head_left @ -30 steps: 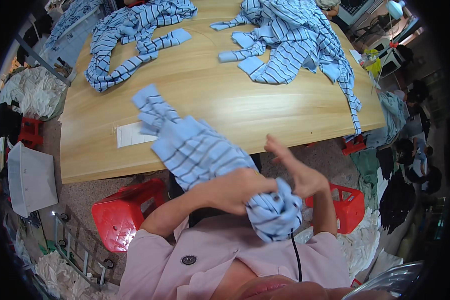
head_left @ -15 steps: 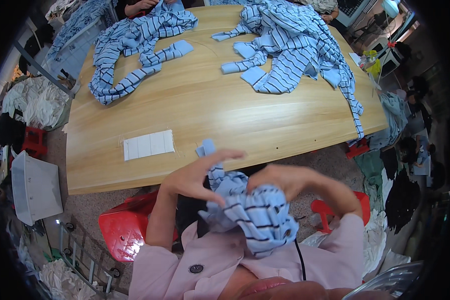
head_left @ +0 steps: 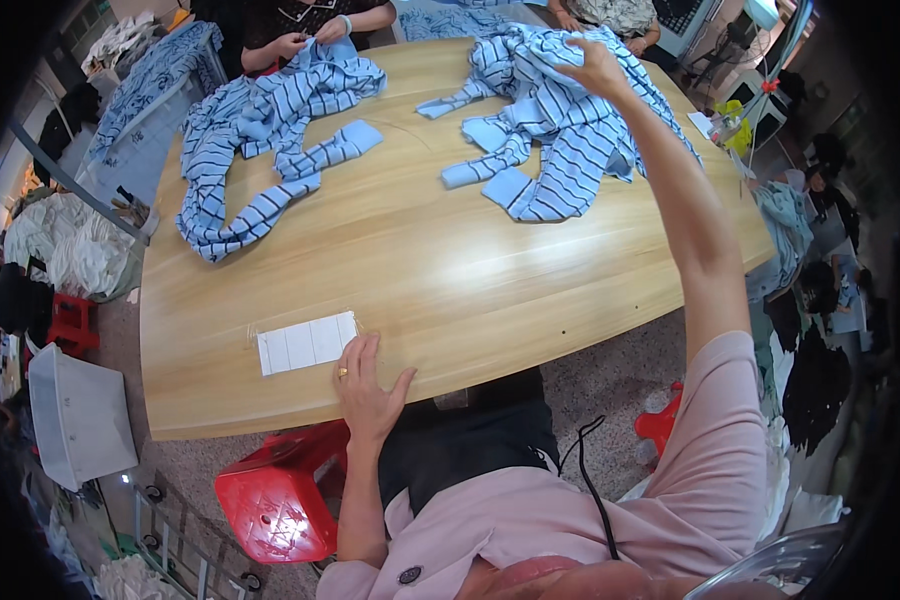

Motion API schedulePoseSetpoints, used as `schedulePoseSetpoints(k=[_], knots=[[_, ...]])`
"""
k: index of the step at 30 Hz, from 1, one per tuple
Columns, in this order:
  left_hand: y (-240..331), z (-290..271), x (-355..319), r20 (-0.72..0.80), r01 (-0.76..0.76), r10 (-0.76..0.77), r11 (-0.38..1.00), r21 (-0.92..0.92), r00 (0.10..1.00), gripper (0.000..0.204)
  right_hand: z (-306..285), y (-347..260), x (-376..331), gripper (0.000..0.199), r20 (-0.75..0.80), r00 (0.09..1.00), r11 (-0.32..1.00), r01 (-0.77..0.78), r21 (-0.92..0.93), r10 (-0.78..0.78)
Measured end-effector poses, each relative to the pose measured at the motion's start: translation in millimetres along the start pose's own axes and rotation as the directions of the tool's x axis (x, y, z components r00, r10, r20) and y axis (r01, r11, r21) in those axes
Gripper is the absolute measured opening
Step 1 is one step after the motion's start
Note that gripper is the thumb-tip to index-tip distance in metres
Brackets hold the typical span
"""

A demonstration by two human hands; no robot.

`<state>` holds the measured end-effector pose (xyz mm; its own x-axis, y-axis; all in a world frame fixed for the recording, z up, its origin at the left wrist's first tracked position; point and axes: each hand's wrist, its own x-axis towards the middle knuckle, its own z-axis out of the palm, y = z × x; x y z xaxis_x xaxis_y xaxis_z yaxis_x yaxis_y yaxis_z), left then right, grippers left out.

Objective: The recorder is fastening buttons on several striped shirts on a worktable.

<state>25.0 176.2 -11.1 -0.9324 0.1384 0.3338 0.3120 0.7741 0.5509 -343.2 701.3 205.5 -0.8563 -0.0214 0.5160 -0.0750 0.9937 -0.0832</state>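
Note:
My left hand (head_left: pixel 372 390) lies on the table's near edge, fingers stretched out, beside a white paper strip (head_left: pixel 308 343) divided into panels. No cloth is in it. My right arm reaches across the table to a heap of light-blue garments with dark stripes (head_left: pixel 555 165) at the far right. There my right hand (head_left: pixel 600 70) is at the top of the heap, thumb and fingers apart, touching or just above the cloth. Another striped blue garment (head_left: pixel 210 175) lies spread at the far left, its upper part at a co-worker's hands (head_left: pixel 332 30).
The wooden table (head_left: pixel 420 260) fills the middle. A red stool (head_left: pixel 280 495) stands below its near edge, with another red stool (head_left: pixel 658 420) to the right. A white bin (head_left: pixel 80 415) and piled white cloth (head_left: pixel 75 240) are at the left. A second person (head_left: pixel 625 20) sits beyond the heap.
The bundled striped garment has left my hands and my lap. My left hand has come down onto the table edge, and my right hand has moved far forward to the heap.

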Motion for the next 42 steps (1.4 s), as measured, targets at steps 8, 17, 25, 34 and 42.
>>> schedulePoseSetpoints(k=[8, 17, 25, 34, 42], knots=[[2, -7, 0, 0.086, 0.007, -0.021, 0.987, 0.161, 0.996, 0.077, 137, 7, -160, 0.067, 0.444, 0.758, 0.873, -0.467, -0.144, 0.478], [5, -3, 4, 0.11, -0.012, -0.013, 0.975, 0.221, 0.994, 0.076, 103, 18, -146, 0.064, -0.029, 0.892, 0.888, -0.446, 0.111, 0.451], [11, -8, 6, 0.134, 0.015, -0.046, 0.975, 0.22, 0.99, 0.078, 86, 43, -31, 0.083, -0.136, 0.972, 0.98, -0.199, -0.025, 0.194], [11, -6, 8, 0.157, 0.004, -0.04, 0.975, 0.224, 0.987, 0.083, 83, 80, -21, 0.035, -0.308, 0.943, 0.978, -0.169, -0.123, 0.124], [9, -6, 0, 0.15, 0.003, -0.042, 0.969, 0.249, 0.988, 0.085, -13, -125, -143, 0.016, -0.422, 0.896, 0.834, 0.335, 0.44, -0.137]])
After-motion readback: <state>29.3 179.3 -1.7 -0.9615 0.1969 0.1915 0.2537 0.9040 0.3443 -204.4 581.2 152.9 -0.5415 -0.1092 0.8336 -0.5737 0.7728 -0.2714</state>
